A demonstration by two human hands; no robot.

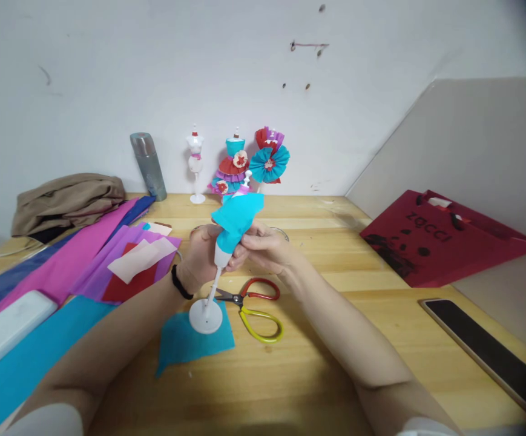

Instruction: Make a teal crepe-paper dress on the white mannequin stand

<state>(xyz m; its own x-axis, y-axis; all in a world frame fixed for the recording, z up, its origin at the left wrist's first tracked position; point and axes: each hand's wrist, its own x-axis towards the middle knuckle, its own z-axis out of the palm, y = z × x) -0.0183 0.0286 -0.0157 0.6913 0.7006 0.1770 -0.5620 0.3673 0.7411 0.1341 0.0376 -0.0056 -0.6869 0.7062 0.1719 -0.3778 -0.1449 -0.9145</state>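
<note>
A small white dress-form stand [206, 317] tilts in front of me, its body wrapped in turquoise crepe paper [236, 217]. My left hand [201, 254] is closed around the side of the form, with some fingers hidden behind it. From the other side, my right hand [263, 245] pinches the crepe paper against the form, thumb in front. Below the stand's round base lies a flat piece of turquoise crepe paper [190, 345]. Scissors [253, 309] with one red and one yellow handle rest just right of the base, blades apart.
Several coloured paper sheets [85, 254] and a white box-like object [11, 330] lie at left, near brown cloth [69, 203]. Along the wall stand a flask [148, 166], a bare dress form [195, 163] and decorated ones [234, 163]. A red bag [444, 242] and phone [485, 354] are right.
</note>
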